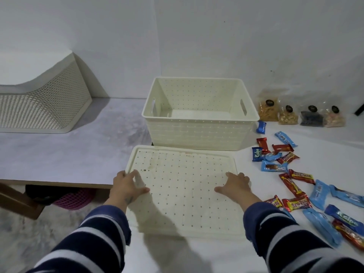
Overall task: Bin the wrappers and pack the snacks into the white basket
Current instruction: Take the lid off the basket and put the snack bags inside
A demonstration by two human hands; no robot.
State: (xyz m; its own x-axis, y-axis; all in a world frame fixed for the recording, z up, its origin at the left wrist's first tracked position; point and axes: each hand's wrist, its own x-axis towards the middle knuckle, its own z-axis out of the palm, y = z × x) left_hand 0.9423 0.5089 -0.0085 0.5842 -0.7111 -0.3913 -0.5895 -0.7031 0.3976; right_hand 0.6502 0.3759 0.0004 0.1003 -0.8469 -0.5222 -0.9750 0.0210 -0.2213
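At the centre of the worktop (88, 146), the white basket (199, 133) stood upright and uncovered, nothing visible inside it. Its perforated lid (183, 186) lay flat at the basket's six o'clock, just touching its base. The left hand (128, 184) gripped the lid's nine o'clock edge, fingers curled over the rim, thumb on top. The right hand (235, 185) rested flat on the lid, fingers spread. Wrapped snack bars (291, 180) lay scattered at the lid's three o'clock. Four clear snack bags (301, 115) stood at the basket's three o'clock.
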